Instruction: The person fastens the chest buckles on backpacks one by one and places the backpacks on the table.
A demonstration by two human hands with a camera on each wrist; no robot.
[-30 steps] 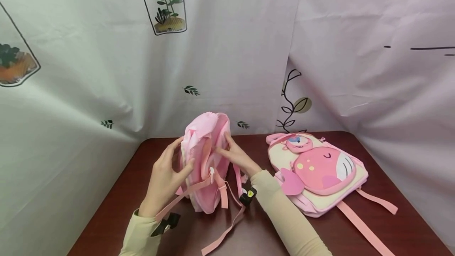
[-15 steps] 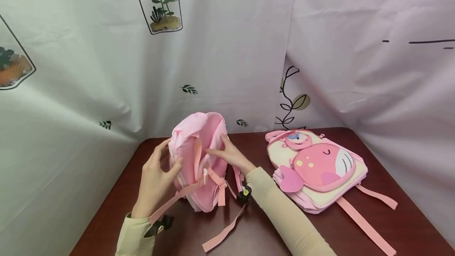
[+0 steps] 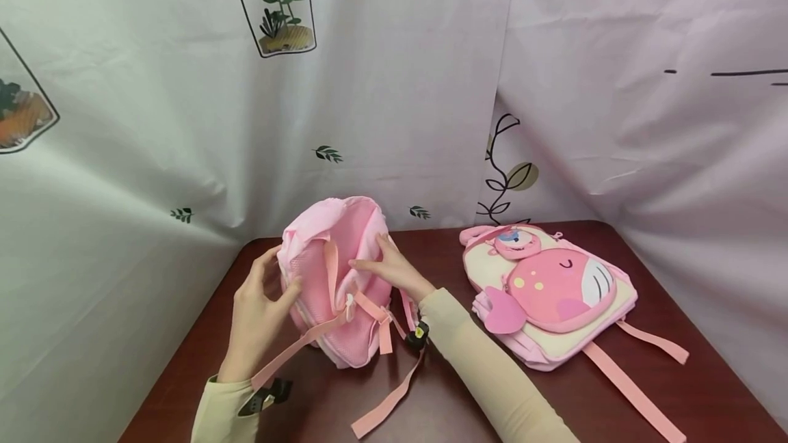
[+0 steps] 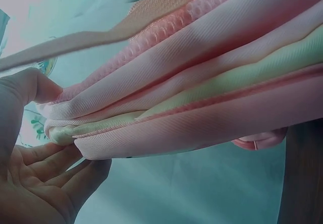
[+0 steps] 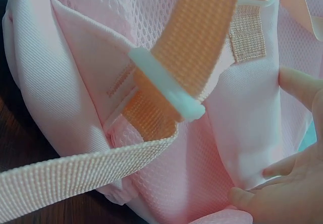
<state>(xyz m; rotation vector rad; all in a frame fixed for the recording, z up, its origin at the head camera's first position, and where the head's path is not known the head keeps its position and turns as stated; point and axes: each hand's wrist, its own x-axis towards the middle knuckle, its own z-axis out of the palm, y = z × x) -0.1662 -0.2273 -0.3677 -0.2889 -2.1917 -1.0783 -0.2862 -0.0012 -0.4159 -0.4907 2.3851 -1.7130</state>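
A pink backpack (image 3: 310, 222) stands on the table left of centre, its mesh back (image 3: 310, 272) facing me. My left hand (image 3: 251, 313) grips its left side; in the left wrist view the thumb (image 4: 43, 85) lies on the mesh edge and the fingers curl under the front. On the other side, my right hand (image 3: 397, 269) holds a padded shoulder strap (image 5: 247, 128), thumb and fingers around it in the right wrist view. Peach webbing (image 3: 301, 347) hangs from white buckles, one buckle (image 5: 166, 85) close to the right wrist camera. The bag's front is hidden in the head view.
To the right a second backpack (image 3: 597, 333), cream and pink with a whale pocket (image 3: 548, 292), lies face up, its webbing straps (image 3: 637, 392) trailing toward the front. A printed white curtain (image 3: 400, 87) closes in the back and sides of the dark red table (image 3: 185, 374).
Both hands have shifted left with the pink backpack. It has turned so that more of its mesh back shows. The whale backpack has stayed in place.
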